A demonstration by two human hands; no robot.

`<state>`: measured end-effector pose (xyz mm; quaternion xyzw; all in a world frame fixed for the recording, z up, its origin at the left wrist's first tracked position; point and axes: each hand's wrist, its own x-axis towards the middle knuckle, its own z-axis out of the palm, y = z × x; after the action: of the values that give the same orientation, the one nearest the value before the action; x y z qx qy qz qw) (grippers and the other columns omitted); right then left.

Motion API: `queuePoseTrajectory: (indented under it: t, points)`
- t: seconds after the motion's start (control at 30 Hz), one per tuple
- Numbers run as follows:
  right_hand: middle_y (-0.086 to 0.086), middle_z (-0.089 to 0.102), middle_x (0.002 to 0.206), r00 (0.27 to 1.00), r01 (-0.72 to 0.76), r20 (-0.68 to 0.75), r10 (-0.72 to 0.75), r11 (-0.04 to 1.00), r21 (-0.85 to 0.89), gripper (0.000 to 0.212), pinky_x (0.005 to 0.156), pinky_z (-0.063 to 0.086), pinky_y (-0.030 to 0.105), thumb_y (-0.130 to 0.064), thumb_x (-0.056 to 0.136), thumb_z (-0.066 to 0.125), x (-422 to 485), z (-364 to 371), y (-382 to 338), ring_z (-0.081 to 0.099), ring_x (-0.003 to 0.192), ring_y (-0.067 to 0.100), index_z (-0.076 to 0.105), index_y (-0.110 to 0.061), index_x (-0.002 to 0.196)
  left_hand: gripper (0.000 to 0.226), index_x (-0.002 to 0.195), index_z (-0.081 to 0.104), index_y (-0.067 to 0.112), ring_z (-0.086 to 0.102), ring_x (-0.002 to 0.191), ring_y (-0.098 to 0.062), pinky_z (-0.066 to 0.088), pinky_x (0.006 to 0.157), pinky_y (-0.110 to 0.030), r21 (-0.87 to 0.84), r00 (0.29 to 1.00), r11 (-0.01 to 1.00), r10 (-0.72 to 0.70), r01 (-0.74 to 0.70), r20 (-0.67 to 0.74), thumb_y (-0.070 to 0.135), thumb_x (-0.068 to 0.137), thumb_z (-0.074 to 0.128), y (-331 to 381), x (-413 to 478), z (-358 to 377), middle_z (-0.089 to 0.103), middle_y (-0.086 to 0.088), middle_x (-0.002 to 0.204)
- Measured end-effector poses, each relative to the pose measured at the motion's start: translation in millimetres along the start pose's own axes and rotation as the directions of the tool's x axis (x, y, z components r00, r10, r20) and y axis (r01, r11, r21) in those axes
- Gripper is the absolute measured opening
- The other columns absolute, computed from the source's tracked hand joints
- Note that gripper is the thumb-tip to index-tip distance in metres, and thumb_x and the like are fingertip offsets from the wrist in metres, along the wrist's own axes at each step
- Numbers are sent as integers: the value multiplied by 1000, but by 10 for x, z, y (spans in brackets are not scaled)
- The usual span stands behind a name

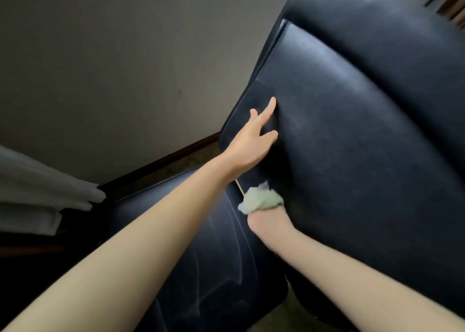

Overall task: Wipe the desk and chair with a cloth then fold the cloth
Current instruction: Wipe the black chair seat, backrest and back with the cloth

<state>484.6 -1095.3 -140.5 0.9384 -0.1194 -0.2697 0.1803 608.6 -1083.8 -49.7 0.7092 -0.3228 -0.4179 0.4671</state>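
A dark blue leather chair [352, 135] fills the right and middle of the head view; its padded backrest rises to the upper right and its seat [201, 243] lies below. My left hand [251, 140] rests flat against the backrest's left edge, fingers straight. My right hand [269, 224] grips a bunched pale green cloth [261, 199] and presses it where backrest and seat meet. The right fingers are hidden by the cloth.
A grey wall [113, 67] with a dark wooden baseboard [161, 163] stands behind the chair. Folded white fabric [37, 193] lies at the left edge. A strip of patterned floor [284, 316] shows under the seat.
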Motion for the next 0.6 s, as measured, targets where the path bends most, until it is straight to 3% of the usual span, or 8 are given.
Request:
queuePoseTrajectory:
  t: [0.07,0.13,0.23,0.3,0.4,0.5,0.53,0.6]
  points:
    - [28,40,137,994,63,-92,-64,998,-19,47,97,38,50,-20,77,69,201,-122,88,38,125,45,61,-12,123,58,147,21,41,24,141,-11,21,101,-15,-28,999,1000,-12,11,-46,19,98,43,-86,2,-69,16,4,158]
    - [25,27,145,995,91,-39,-94,993,-78,47,97,35,46,-9,90,50,347,-187,145,28,131,43,46,-15,137,53,146,32,31,42,127,-8,29,96,-8,-45,990,998,-56,51,-133,17,97,44,-231,-17,-186,41,6,145]
    - [14,42,121,994,96,-44,-100,991,-91,43,69,37,33,1,81,53,328,-257,140,42,117,36,56,-18,120,50,143,41,25,46,126,-8,34,106,-22,-72,958,987,-158,145,-241,15,94,45,-529,-74,-362,43,7,145]
    - [5,40,97,994,108,-30,-108,994,-16,39,55,34,26,3,80,57,353,-284,153,48,97,26,56,-24,109,48,142,43,22,44,127,-8,32,107,-23,-72,945,980,-197,184,-262,12,95,43,-682,-152,-415,43,7,145]
    - [2,30,85,997,76,-13,-76,997,-20,33,47,28,22,-6,81,64,371,-312,114,35,74,20,56,-28,103,47,143,42,21,39,128,-3,28,105,-19,-74,957,982,-186,173,-222,12,97,42,-734,-242,-391,41,8,146]
    - [4,44,102,999,45,-9,-45,997,-55,34,51,29,24,-7,81,63,230,-313,92,45,85,22,59,-27,109,45,144,39,24,44,115,5,29,96,-15,-109,967,983,-167,148,-191,16,99,40,-608,-253,-339,42,10,144]
    - [10,47,116,999,47,22,-46,997,-69,39,54,32,25,-6,81,62,154,-261,66,48,96,25,57,-25,116,45,144,39,25,43,121,3,28,98,-16,-114,971,985,-152,132,-183,16,99,40,-556,-242,-321,41,10,145]
    - [27,33,139,994,71,85,-62,992,-107,52,57,33,28,-6,85,59,-26,-117,-35,49,108,33,46,-15,134,45,143,39,25,36,133,-4,26,102,-17,-115,979,988,-121,103,-163,17,99,40,-460,-221,-290,39,8,148]
